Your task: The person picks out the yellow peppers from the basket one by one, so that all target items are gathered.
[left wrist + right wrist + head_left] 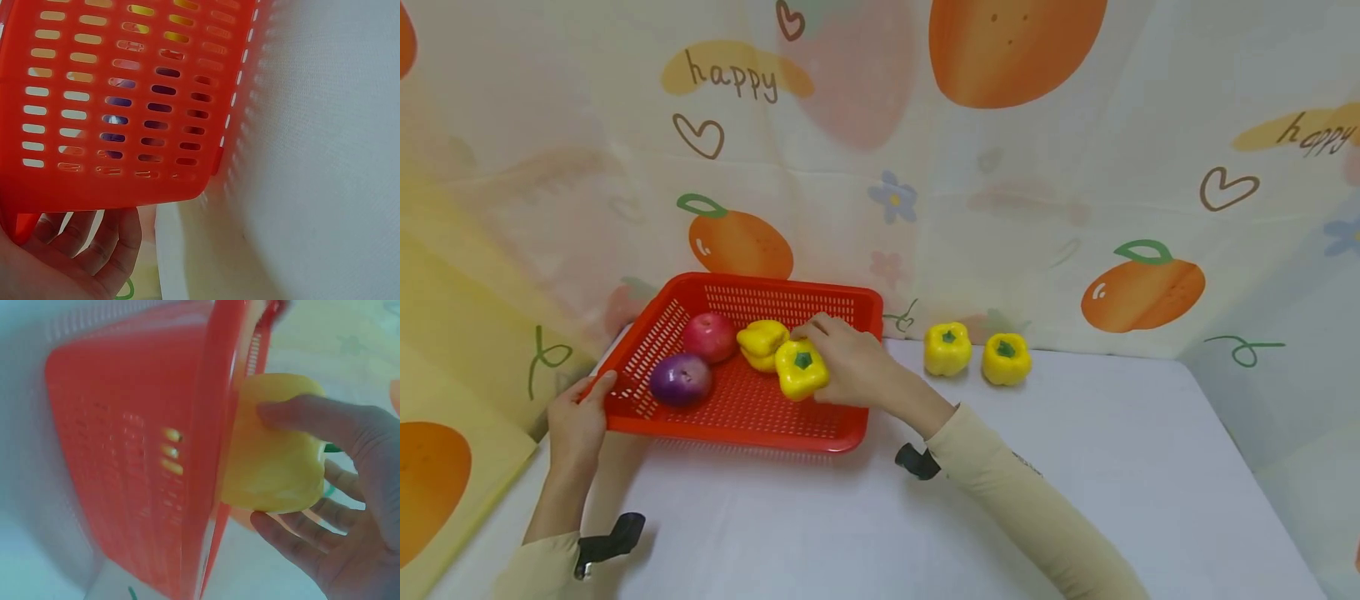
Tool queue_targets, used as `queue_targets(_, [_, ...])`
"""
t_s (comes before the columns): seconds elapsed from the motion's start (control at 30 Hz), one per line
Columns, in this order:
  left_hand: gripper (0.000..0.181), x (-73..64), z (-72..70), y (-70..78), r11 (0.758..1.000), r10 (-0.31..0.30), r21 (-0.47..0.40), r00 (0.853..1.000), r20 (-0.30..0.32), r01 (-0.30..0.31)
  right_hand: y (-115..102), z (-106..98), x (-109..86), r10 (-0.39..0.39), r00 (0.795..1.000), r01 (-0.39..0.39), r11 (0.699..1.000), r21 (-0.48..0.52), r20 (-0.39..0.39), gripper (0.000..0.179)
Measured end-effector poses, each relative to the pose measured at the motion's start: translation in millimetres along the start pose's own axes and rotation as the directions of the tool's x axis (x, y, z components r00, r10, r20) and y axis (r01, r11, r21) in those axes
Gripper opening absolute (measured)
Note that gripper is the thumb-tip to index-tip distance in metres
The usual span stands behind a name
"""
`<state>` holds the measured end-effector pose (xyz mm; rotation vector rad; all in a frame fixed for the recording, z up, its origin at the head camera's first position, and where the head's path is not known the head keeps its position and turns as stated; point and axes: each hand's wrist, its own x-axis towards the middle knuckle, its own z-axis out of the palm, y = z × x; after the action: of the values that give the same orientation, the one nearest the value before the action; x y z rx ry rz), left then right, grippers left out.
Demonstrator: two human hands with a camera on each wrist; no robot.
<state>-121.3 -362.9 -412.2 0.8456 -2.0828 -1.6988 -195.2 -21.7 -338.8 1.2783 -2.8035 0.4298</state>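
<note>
A red plastic basket (730, 429) with slotted walls tilts slightly over the white table. My left hand (576, 421) grips its left rim, thumb on top; in the left wrist view, curled fingers (119, 244) show at the basket's end. Between the thumb and fingers of my right hand (853, 362) is a yellow bell pepper (801, 369) with a green stem, held over the basket's right half. Inside lie another yellow bell pepper (762, 343), a pinkish-red round fruit (709, 337) and a purple round vegetable (681, 379). The right wrist view shows the held pepper (275, 462) close by the rim.
Two more yellow bell peppers, one (947, 349) nearer the basket and one (1007, 359) farther right, stand on the white table (1075, 483) near its back edge. Behind them hangs a cloth (1000, 208) printed with oranges and hearts.
</note>
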Motion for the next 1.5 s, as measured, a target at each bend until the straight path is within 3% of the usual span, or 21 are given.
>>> queue_targets(0.33, [0.013, 0.2, -1.9, -0.4, 0.997, 0.015, -0.073, 1.0, 0.013, -0.014, 28.6, -25.2, -18.2, 0.053, 0.987, -0.042, 0.996, 0.074, -0.151, 0.074])
queue_targets(0.67, [0.013, -0.1, -2.0, -0.4, 0.999, 0.011, -0.04, 1.0, 0.009, -0.011, 50.0, -47.9, -38.1, 0.074, 0.963, -0.042, 0.991, 0.128, -0.258, 0.072])
queue_targets(0.83, [0.01, -0.4, -1.5, -0.1, 0.995, 0.016, -0.101, 0.999, 0.028, -0.013, 68.9, -58.4, -48.5, 0.112, 0.947, -0.059, 0.982, 0.179, -0.302, 0.073])
queue_targets(0.93, [0.011, -0.4, -1.1, -0.8, 0.993, 0.017, -0.119, 0.999, 0.039, -0.012, 79.7, -63.1, -56.8, 0.126, 0.941, -0.07, 0.981, 0.182, -0.314, 0.071])
queue_targets(1.33, [0.026, 1.2, 0.1, -0.8, 1.0, 0.003, -0.005, 1.0, 0.012, -0.003, 127.3, -81.6, -103.9, 0.241, 0.921, -0.169, 0.955, 0.244, -0.305, 0.069])
queue_targets(1.5, [0.022, 1.4, -0.8, -1.7, 1.0, 0.003, -0.007, 1.0, 0.007, -0.003, 146.8, -86.1, -125.7, 0.288, 0.908, -0.219, 0.946, 0.24, -0.304, 0.069])
